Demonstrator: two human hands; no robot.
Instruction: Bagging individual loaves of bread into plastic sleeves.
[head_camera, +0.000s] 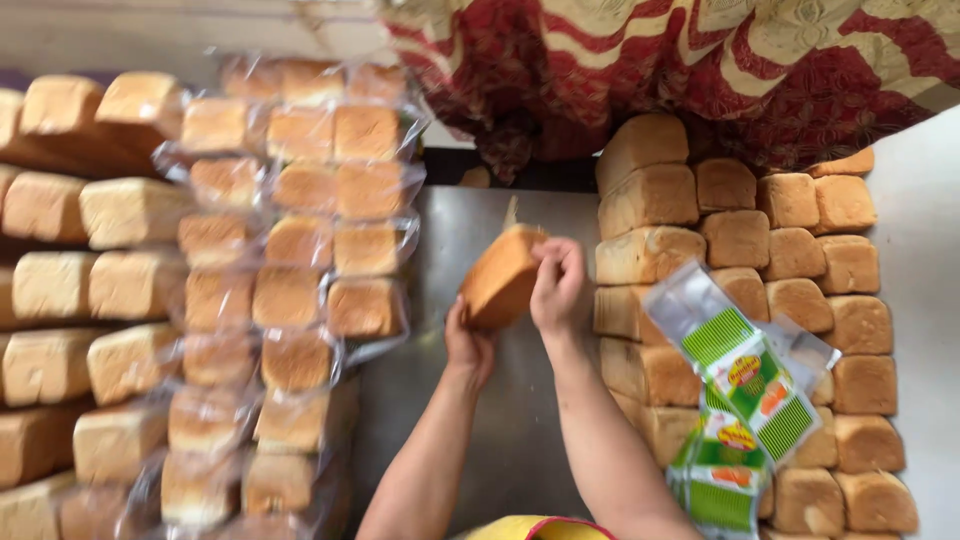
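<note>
Both my hands hold one unwrapped golden-brown bread loaf (497, 278) above a steel table (470, 420). My left hand (466, 346) cups its lower end from beneath. My right hand (557, 285) grips its upper right side, fingers curled over the crust. The loaf is tilted, its top end pointing away from me.
Rows of loaves in clear plastic bags (300, 250) lie to the left, with bare loaves (80, 290) beyond them. Stacked bare loaves (800, 260) fill the right side. A pile of printed green and white bags (745, 390) rests on them. A person in red patterned cloth (700, 70) stands opposite.
</note>
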